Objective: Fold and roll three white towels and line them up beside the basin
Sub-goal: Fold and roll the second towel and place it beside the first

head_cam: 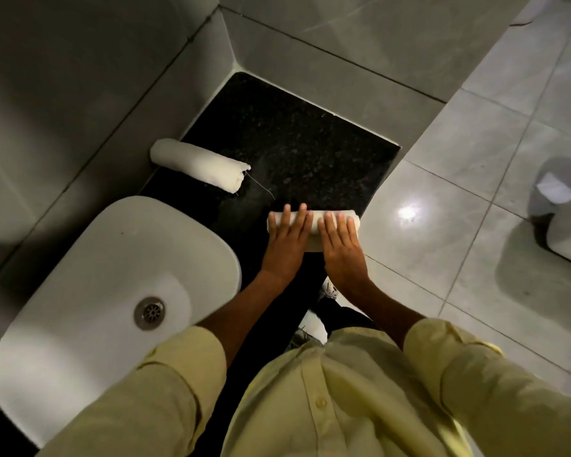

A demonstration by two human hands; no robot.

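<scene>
- Left hand (285, 239): flat, palm down, fingers stretched and slightly spread, pressing on the left part of a rolled white towel (315, 225). Not gripping; fingertips reach over the far side of the roll.
- Right hand (342, 245): same posture, flat and open, fingers extended, laid on the right part of that towel. The two hands sit side by side, nearly touching, thumbs toward each other.
- Towel under the hands: white, wound into a short thick cylinder, lying crosswise to the person. A flat strip of it shows at the near side between the hands; both rounded ends stick out past the outer fingers.
- It lies on the black speckled desk (294, 143), at the near right edge, just to the right of the basin (112, 258).
- Second rolled towel (200, 164): white, finished roll, lying at the far left of the desk against the grey wall, beyond the basin, well apart from both hands. A loose thread trails from its right end onto the dark stone.
- Basin: white, rounded rectangle, metal drain (149, 313) in view, left of the left forearm.
- Pale yellow sleeves (475, 374) rolled up above the forearms.
- Grey tiled floor (459, 209) to the right, below the desk edge.
</scene>
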